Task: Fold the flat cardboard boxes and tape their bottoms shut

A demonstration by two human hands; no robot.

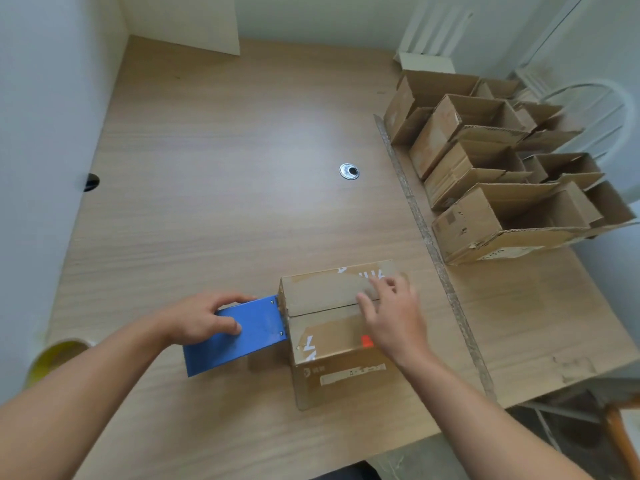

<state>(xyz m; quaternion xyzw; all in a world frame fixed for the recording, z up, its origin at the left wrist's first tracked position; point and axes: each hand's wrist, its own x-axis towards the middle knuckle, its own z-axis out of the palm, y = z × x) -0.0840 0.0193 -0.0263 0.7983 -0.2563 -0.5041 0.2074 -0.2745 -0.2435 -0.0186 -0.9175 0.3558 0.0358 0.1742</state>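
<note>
A folded cardboard box [322,327] stands on the wooden table [214,188] near its front edge, flaps closed on top with a seam running across them. My left hand [204,318] grips a blue tape dispenser [239,336], whose front end touches the box's left edge at the seam. My right hand [394,313] presses with spread, straight fingers on the closed flaps at the right side of the box.
Several folded open boxes [491,174] are stacked on the right part of the table. A yellow tape roll [52,360] lies at the left edge. A metal cable grommet [349,171] sits mid-table. A chair [602,112] stands beyond the boxes.
</note>
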